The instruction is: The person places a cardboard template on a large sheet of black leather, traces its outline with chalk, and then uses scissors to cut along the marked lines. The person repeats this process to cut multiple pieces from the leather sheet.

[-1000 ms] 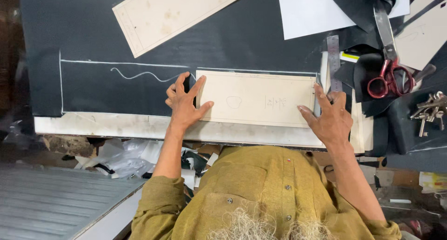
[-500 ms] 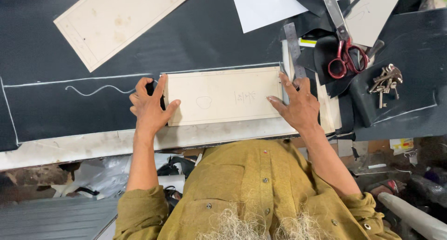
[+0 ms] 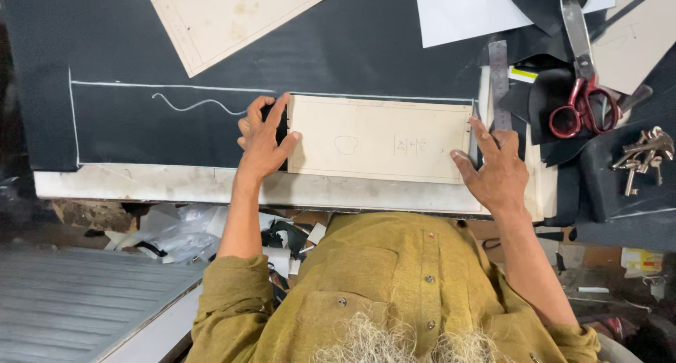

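My left hand [image 3: 264, 141] fingers spread, pressing left end of cardboard template [image 3: 380, 138] on black sheet [image 3: 352, 53]. Right hand [image 3: 496, 169] fingers splayed on right end, beside steel ruler [image 3: 499, 81].

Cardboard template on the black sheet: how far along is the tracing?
Done: white chalk lines already mark a long outline left of the cardboard template on the black sheet. In hand: left hand and right hand press the template's two ends flat. Left: the scissors lie unused, and the sheet looks uncut.
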